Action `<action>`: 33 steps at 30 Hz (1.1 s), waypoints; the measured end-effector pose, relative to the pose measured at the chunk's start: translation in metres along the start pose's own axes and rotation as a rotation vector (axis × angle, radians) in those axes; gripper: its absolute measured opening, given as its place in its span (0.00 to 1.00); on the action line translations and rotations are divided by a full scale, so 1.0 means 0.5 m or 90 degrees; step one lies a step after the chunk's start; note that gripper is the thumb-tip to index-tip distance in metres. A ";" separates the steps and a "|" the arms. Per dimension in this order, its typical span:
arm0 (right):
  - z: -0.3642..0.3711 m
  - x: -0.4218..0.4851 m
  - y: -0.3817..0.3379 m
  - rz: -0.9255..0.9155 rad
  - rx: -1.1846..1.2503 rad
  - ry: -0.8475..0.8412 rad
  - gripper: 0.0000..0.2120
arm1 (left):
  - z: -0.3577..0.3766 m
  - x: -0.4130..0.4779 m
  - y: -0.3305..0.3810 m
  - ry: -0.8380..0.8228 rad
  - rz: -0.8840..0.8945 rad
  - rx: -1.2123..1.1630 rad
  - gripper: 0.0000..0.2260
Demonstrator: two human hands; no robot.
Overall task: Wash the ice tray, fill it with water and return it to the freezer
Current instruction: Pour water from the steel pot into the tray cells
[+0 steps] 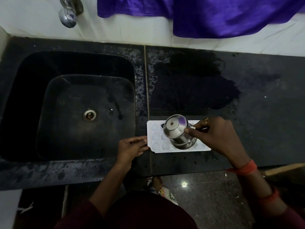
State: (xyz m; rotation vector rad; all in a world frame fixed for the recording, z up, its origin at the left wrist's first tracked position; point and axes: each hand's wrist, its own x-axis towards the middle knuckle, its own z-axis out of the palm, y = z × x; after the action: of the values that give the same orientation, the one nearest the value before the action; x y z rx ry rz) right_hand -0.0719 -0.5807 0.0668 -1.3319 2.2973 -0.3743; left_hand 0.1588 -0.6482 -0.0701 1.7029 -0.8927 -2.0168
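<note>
A black sink (79, 103) is sunk into the left of a dark stone counter (264, 113), and a round metal drain (89, 115) is set in its bottom. A chrome tap (68, 15) is mounted on the white wall (33, 22) above. A purple cloth (214, 15) is draped at upper right. A wet patch (189, 83) is spread over the counter.
</note>
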 end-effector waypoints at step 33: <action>0.168 0.153 0.071 0.036 0.657 0.146 0.14 | 0.004 -0.007 0.007 0.005 0.002 0.010 0.08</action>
State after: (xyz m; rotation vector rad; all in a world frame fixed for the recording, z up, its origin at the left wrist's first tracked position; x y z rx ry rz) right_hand -0.0881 -0.6300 -0.0404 -0.6949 1.7923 -1.4914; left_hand 0.1573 -0.6480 -0.0649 1.7149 -0.9098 -2.0058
